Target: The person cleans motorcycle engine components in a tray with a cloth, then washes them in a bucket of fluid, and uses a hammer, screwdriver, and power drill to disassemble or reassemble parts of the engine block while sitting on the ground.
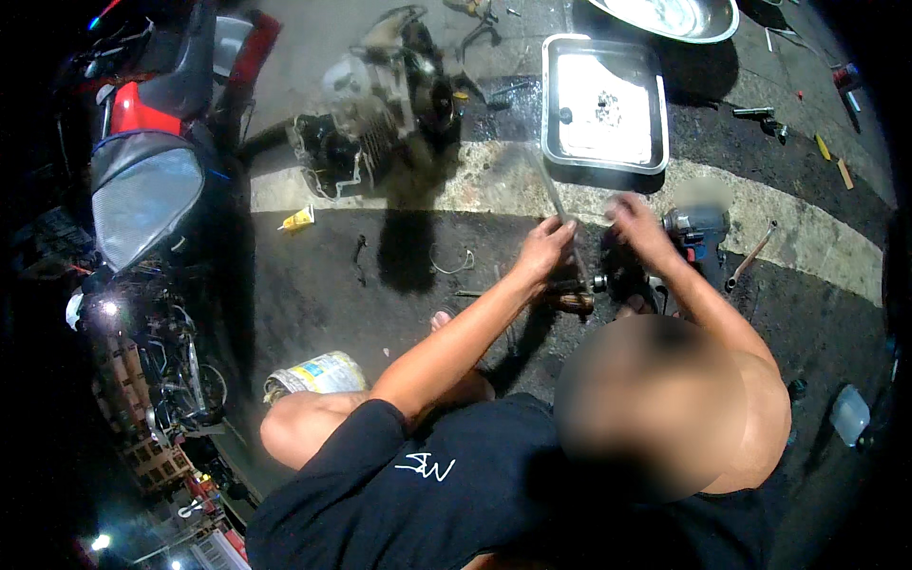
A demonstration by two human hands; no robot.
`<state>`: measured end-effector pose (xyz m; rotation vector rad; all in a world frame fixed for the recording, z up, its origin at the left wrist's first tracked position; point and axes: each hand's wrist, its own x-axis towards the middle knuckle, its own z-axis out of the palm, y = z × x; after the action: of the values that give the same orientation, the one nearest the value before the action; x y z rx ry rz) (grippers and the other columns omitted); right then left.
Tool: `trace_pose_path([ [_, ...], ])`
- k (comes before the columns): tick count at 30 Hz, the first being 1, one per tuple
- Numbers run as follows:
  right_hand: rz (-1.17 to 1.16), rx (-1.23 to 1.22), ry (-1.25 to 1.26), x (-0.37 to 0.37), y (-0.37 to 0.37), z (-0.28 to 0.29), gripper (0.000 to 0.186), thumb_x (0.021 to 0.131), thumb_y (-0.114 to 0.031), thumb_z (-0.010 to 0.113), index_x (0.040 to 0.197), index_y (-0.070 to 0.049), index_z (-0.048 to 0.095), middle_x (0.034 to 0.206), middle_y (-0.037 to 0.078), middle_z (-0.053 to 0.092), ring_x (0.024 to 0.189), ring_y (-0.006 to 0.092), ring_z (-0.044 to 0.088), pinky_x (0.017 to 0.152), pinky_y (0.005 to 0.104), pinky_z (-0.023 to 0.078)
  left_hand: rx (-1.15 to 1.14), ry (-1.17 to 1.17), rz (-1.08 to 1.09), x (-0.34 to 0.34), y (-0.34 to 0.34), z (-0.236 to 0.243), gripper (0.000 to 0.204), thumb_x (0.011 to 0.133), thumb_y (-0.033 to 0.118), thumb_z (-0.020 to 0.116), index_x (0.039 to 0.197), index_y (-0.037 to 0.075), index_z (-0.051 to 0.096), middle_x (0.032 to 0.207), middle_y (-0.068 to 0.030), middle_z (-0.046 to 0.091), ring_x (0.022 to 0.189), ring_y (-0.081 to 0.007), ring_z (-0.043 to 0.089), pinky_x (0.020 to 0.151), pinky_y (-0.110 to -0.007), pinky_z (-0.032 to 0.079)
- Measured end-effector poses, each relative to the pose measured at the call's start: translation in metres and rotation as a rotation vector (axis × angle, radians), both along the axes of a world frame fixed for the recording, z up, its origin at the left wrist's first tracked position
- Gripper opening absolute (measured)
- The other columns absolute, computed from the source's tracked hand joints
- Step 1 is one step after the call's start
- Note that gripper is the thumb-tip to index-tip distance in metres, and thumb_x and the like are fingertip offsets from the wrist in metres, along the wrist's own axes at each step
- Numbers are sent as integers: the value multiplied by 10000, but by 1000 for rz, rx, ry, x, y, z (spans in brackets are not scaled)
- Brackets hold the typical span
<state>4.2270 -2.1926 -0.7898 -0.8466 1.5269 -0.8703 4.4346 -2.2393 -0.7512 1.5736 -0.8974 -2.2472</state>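
Note:
My left hand [549,245] is closed round a thin, long grey rod [553,190], which stands up slantwise above the ground; its exact kind does not show. Just to the right is my right hand [636,226], raised, with its fingertips smeared by motion, so what they hold, if anything, cannot be made out. Below the hands lie a tool with a brownish handle [573,303] and some dark metal parts. Close beside my right hand rests a dark power tool [698,228], like an impact wrench. A spanner [752,255] lies further right.
Beyond my hands stands a metal tray [549,123] with small dark parts in it, and a round basin [708,30] behind. At far left are an engine [380,104] and a motorcycle [147,180]. A yellow tube [297,219], a wire loop [451,266] and a bucket [323,370] lie nearer.

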Motion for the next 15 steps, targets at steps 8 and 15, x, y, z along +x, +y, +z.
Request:
trace_pose_path([
  [8,90,-26,-73,12,23,17,340,978,-290,531,1114,13,600,997,126,647,936,186,582,841,326,461,-578,-45,-378,-1,24,-11,377,940,309,581,1237,78,566,1062,-89,631,960,-228,614,827,-365,510],
  [15,-40,183,-259,17,54,-3,283,954,-289,584,1064,-29,565,781,-4,536,637,90,492,576,257,427,-1271,-466,-1045,31,50,-39,245,788,206,653,967,43,618,951,-141,571,924,-347,566,778,-430,520],
])
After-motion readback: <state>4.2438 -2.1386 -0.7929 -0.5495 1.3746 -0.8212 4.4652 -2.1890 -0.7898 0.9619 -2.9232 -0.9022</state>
